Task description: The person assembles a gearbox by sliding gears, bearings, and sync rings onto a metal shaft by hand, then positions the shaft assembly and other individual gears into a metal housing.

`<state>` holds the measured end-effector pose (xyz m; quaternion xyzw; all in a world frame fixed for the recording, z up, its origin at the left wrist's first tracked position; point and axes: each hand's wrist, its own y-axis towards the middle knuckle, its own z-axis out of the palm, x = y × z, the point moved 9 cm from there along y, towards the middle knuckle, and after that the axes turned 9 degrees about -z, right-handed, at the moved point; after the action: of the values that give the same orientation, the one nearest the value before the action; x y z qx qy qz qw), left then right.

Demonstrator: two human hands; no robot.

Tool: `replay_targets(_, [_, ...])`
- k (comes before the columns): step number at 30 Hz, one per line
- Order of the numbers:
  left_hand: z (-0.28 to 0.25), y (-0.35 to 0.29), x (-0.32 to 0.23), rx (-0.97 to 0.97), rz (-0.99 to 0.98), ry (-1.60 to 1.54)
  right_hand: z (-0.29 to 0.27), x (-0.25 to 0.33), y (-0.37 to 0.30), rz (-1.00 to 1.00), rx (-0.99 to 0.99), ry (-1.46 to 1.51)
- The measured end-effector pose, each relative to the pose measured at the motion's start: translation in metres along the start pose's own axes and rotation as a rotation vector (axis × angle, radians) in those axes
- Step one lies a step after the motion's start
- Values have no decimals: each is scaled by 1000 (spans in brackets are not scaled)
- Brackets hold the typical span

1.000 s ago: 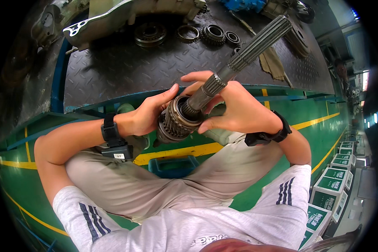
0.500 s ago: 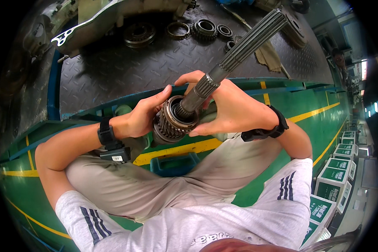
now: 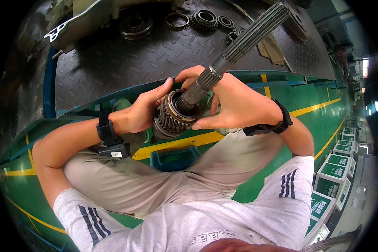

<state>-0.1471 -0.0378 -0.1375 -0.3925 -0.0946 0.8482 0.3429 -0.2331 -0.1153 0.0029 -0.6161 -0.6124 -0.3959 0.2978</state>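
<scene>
A long steel splined shaft (image 3: 250, 40) slants up to the right over the bench edge. Around its lower end sits a toothed gear assembly (image 3: 172, 117), held above my lap. My left hand (image 3: 145, 108) is wrapped round the left side of this assembly, thumb raised along its upper rim and most fingers hidden behind it. From the right, my right hand (image 3: 237, 103) curls about the same end; its thumb presses the gear rim and its bent fingers pass behind the shaft. A bright ring lines the assembly's mouth, where the shaft enters.
On the dark tread-plate bench (image 3: 117, 75) lie a ring (image 3: 177, 21), a gear (image 3: 204, 19), a thick disc gear (image 3: 136, 27) and smaller bearings. A metal housing (image 3: 84, 25) stands left, a brown cloth (image 3: 271, 49) right. Green-white boxes (image 3: 332, 172) line the right.
The view has shifted slightly, so the bench parts appear higher. My hands keep their hold on the gear assembly; the right fingers have moved a little at the shaft.
</scene>
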Motion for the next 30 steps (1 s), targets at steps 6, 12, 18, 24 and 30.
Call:
replay_targets(6, [-7,-1,4,42,-8,-18,1,4,5,2,2,-54])
replay_targets(12, [-3,-8,3,43,22,-100,8,3,8,12,47,-66])
replay_targets(18, [-17,-23,13,0,23,100,-1,-8,13,64,261,-224])
replay_targets(24, [-12,-42,12,6,45,6,-68,-12,76,-367,-323,-795])
replay_targets(30, [-16,-54,16,158,57,41,-49,-54,160,-71,-150,-877])
